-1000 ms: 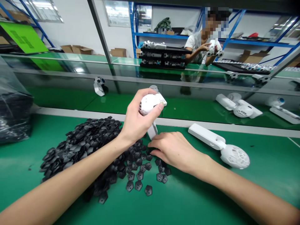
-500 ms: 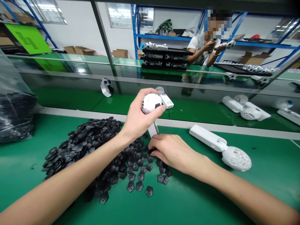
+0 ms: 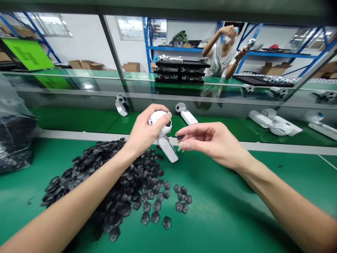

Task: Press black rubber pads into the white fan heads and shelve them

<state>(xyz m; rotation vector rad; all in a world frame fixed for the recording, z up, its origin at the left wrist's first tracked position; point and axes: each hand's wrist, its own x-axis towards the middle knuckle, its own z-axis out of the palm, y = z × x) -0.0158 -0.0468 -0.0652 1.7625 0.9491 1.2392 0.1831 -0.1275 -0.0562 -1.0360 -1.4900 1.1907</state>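
Observation:
My left hand (image 3: 147, 130) is closed around the ball-shaped head of a white handheld fan (image 3: 167, 149) with black football-style patches. Its handle hangs down and to the right, over the edge of the pile. Just right of that handle, my right hand (image 3: 202, 140) pinches a small black pentagon piece (image 3: 180, 137) between thumb and fingertips, apart from the fan. Below and to the left spreads a large heap of black pentagon pieces (image 3: 105, 172), with several loose ones (image 3: 166, 222) lying singly on the green table.
On the green belt behind lie more white fans (image 3: 189, 117), (image 3: 121, 105), with several at the right (image 3: 280, 127). A clear plastic bag of black pieces (image 3: 15, 140) stands at the left. Across the line, a person (image 3: 221, 63) handles fans beside stacked black trays (image 3: 181, 72).
My right hand has lifted from the loose pieces with a pentagon. My left hand has moved slightly left, turning the fan. The fan on the right of the table is no longer seen.

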